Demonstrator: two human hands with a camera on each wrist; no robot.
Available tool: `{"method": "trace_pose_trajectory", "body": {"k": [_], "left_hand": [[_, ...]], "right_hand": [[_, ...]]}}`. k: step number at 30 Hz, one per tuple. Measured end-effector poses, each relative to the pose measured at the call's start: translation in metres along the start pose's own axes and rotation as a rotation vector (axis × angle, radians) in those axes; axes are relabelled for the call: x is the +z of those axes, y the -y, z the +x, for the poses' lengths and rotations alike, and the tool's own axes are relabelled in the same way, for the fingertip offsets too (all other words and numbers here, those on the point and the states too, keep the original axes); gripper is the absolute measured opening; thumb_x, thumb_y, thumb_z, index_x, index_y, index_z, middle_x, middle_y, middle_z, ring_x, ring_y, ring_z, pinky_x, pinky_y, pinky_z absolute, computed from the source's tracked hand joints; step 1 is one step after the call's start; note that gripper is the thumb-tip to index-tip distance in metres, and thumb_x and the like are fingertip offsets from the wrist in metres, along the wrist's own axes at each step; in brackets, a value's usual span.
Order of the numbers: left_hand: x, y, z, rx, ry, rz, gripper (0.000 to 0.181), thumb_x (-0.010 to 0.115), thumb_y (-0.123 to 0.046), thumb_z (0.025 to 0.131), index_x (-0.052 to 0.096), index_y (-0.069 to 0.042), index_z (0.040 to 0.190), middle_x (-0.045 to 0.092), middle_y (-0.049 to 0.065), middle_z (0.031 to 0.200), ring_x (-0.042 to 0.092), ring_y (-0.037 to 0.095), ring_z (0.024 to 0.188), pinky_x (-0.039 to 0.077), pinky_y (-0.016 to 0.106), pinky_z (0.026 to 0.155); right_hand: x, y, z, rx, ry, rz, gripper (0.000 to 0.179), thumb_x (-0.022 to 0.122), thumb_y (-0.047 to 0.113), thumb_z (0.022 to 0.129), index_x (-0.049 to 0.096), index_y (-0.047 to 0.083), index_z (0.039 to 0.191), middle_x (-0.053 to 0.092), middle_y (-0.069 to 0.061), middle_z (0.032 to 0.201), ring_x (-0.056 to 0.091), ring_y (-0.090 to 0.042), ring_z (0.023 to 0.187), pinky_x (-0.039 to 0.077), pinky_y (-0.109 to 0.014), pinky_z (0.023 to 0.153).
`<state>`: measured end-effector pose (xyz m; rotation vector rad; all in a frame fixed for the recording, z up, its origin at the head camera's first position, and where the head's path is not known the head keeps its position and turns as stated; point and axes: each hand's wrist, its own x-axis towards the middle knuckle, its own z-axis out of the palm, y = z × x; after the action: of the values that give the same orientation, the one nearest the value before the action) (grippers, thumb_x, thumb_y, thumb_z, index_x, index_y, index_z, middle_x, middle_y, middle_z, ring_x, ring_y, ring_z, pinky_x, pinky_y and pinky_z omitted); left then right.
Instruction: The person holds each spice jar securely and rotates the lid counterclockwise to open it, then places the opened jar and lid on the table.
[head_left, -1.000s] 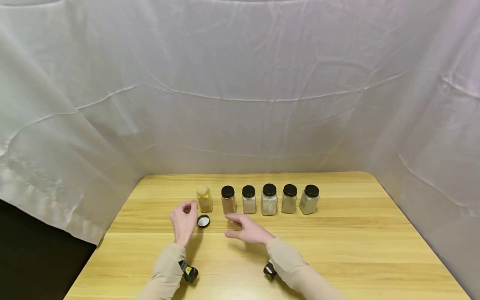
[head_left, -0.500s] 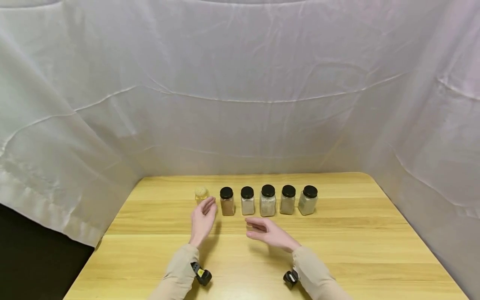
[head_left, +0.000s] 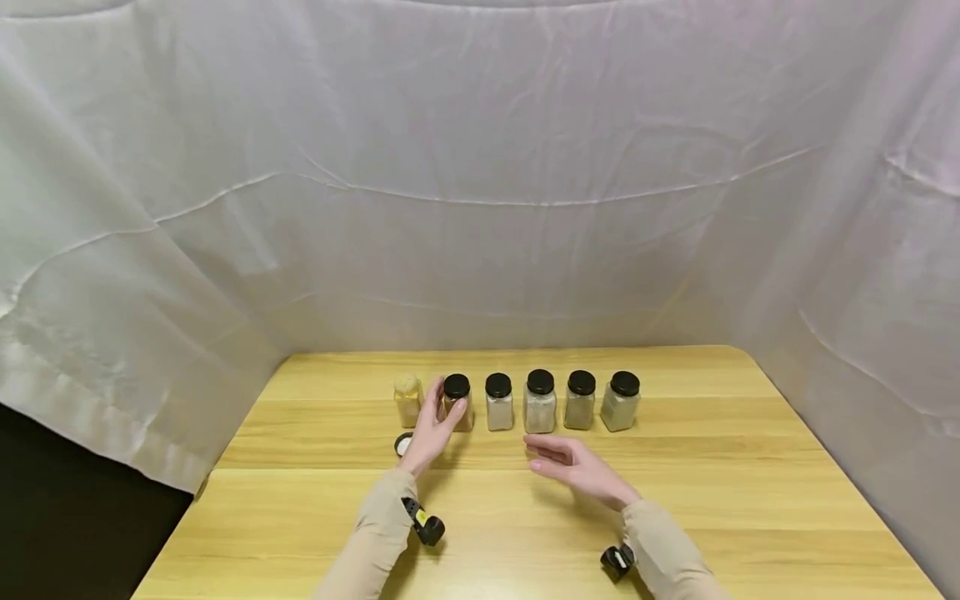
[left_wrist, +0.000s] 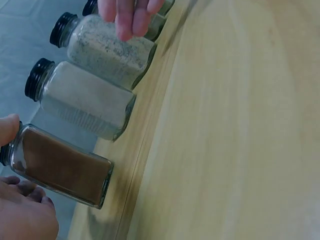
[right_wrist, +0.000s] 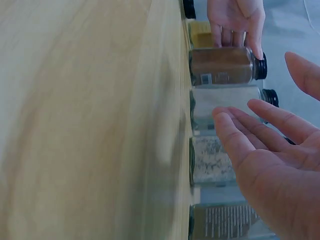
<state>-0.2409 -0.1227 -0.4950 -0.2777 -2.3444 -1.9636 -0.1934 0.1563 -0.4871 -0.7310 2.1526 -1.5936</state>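
Observation:
My left hand (head_left: 431, 429) is at the leftmost black-lidded jar, a square glass jar of brown powder (left_wrist: 62, 165) standing upright on the table. Its thumb (left_wrist: 7, 129) lies at the jar's neck, while the loosely bent fingers are along the other side, partly behind the glass. My right hand (head_left: 577, 467) hovers in front of the row, fingers extended and thumb apart, holding nothing. Nearest behind it stands a jar with grey-speckled white contents (head_left: 540, 410). Left of the brown jar is a lidless jar of yellow powder (head_left: 408, 407) with a pale perforated top.
A black lid (head_left: 402, 444) lies white side up before the yellow jar, partly hidden by my left hand. More black-lidded jars stand along the row: a white-filled one (head_left: 498, 410), a greyish one (head_left: 580, 408) and a pale greenish one (head_left: 620, 408). Grey cloth (head_left: 480, 250) hangs behind the wooden table (head_left: 712, 483).
My left hand has moved right, from beside the loose lid and past the yellow jar, to the brown-powder jar. My right hand has shifted to the right along the row.

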Motion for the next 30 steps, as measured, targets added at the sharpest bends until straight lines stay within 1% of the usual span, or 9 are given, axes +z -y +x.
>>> {"method": "trace_pose_trajectory", "body": {"k": [4,7,10,13,19,21,24,26,30], "left_hand": [[0.002,0.0,0.007,0.003,-0.004,-0.003,0.074,0.057,-0.016,0.103,0.012,0.007,0.157,0.015,0.032,0.164,0.012,0.045,0.154,0.012,0.056,0.128],[0.003,0.002,0.009,0.017,-0.006,-0.014,0.07,0.058,-0.013,0.102,0.018,0.006,0.156,0.022,0.031,0.163,0.015,0.045,0.154,0.013,0.057,0.128],[0.003,0.003,0.01,0.03,-0.017,-0.014,0.064,0.059,-0.009,0.101,0.026,0.006,0.154,0.033,0.029,0.158,0.024,0.044,0.152,0.017,0.057,0.128],[0.003,0.003,0.009,0.036,-0.031,-0.005,0.06,0.06,-0.008,0.1,0.031,0.006,0.151,0.042,0.029,0.152,0.035,0.044,0.147,0.024,0.057,0.126],[0.004,0.004,0.002,0.011,-0.039,0.054,0.058,0.066,-0.01,0.097,0.039,0.006,0.145,0.053,0.026,0.142,0.05,0.041,0.136,0.037,0.051,0.121],[0.005,0.004,-0.001,0.021,-0.046,0.071,0.056,0.069,-0.01,0.095,0.043,0.006,0.142,0.056,0.026,0.138,0.054,0.04,0.131,0.042,0.05,0.117],[0.006,0.002,-0.006,0.049,-0.057,0.098,0.053,0.072,-0.009,0.092,0.048,0.006,0.137,0.06,0.025,0.131,0.059,0.039,0.125,0.047,0.048,0.113],[0.007,0.0,-0.01,0.069,-0.063,0.1,0.051,0.075,-0.008,0.09,0.051,0.006,0.133,0.062,0.025,0.128,0.061,0.039,0.123,0.049,0.047,0.111],[0.012,-0.003,-0.019,0.103,-0.072,0.08,0.047,0.078,-0.003,0.085,0.056,0.008,0.125,0.065,0.025,0.121,0.064,0.039,0.117,0.052,0.044,0.107]], "right_hand": [[-0.005,-0.001,-0.001,-0.006,-0.012,0.015,0.06,0.057,0.02,0.103,0.035,-0.014,0.148,0.037,-0.035,0.153,0.04,-0.05,0.142,0.041,-0.045,0.116],[-0.008,-0.001,-0.002,-0.007,-0.015,0.017,0.061,0.057,0.021,0.103,0.034,-0.014,0.148,0.037,-0.035,0.153,0.04,-0.05,0.142,0.043,-0.038,0.115],[-0.01,-0.002,-0.002,0.006,-0.019,0.023,0.062,0.057,0.023,0.103,0.034,-0.013,0.149,0.036,-0.034,0.154,0.04,-0.049,0.143,0.044,-0.03,0.115],[-0.01,-0.002,-0.003,0.013,-0.019,0.035,0.063,0.057,0.023,0.103,0.033,-0.013,0.149,0.036,-0.034,0.155,0.039,-0.049,0.143,0.044,-0.029,0.115],[-0.01,-0.002,-0.005,0.019,-0.017,0.054,0.063,0.057,0.021,0.103,0.032,-0.015,0.149,0.036,-0.036,0.153,0.038,-0.05,0.143,0.041,-0.041,0.117],[-0.01,-0.002,-0.006,0.018,-0.017,0.058,0.063,0.057,0.02,0.103,0.032,-0.015,0.148,0.036,-0.036,0.153,0.039,-0.051,0.142,0.041,-0.042,0.116],[-0.009,-0.003,-0.006,0.018,-0.034,0.063,0.062,0.058,0.02,0.102,0.034,-0.014,0.148,0.038,-0.036,0.152,0.041,-0.05,0.141,0.044,-0.039,0.115],[-0.009,-0.003,-0.006,0.016,-0.055,0.061,0.061,0.059,0.02,0.102,0.036,-0.013,0.147,0.04,-0.035,0.151,0.043,-0.05,0.139,0.046,-0.037,0.113],[-0.008,-0.005,-0.004,-0.018,-0.111,0.051,0.058,0.062,0.017,0.1,0.041,-0.014,0.144,0.049,-0.037,0.143,0.054,-0.047,0.131,0.053,-0.022,0.104]]}}
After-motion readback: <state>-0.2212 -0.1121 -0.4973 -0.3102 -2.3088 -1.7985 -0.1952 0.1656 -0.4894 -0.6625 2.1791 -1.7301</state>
